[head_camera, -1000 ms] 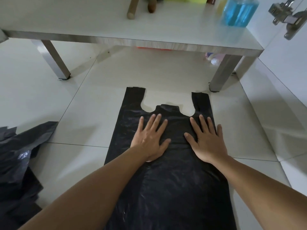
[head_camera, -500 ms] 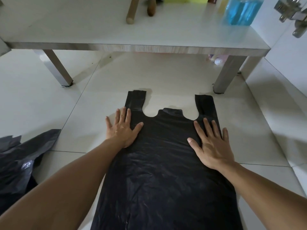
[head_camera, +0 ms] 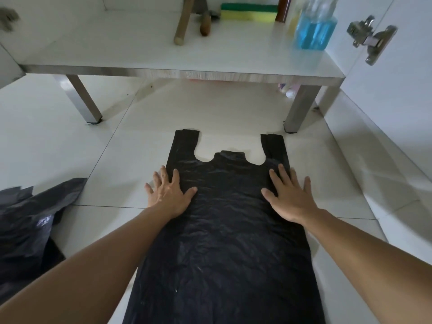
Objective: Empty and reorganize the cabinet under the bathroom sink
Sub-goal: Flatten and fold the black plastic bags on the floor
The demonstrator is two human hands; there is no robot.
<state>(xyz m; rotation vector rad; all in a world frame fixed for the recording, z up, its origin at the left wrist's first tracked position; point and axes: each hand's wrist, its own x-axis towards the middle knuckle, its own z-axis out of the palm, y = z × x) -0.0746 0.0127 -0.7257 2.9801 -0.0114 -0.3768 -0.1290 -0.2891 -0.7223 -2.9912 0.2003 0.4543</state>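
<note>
A black plastic bag (head_camera: 224,230) lies flat on the white tiled floor, its two handles pointing toward the open cabinet. My left hand (head_camera: 169,194) presses flat on the bag's left edge, fingers spread, partly on the tile. My right hand (head_camera: 291,197) presses flat on the bag's right edge, fingers straight. The cabinet floor (head_camera: 149,54) stands on metal legs just beyond the bag. On it are a bottle of blue liquid (head_camera: 315,31), a yellow-green sponge (head_camera: 250,12) and two wooden handles (head_camera: 184,19).
A heap of more black bags (head_camera: 30,225) lies on the floor at my left. An open cabinet door with a metal hinge (head_camera: 371,38) stands at the right. Small items (head_camera: 288,90) sit under the cabinet near its right leg (head_camera: 301,108).
Both hands slid apart from the bag's middle to its left and right edges, smoothing it flat. The camera has tilted up, showing more of the cabinet.
</note>
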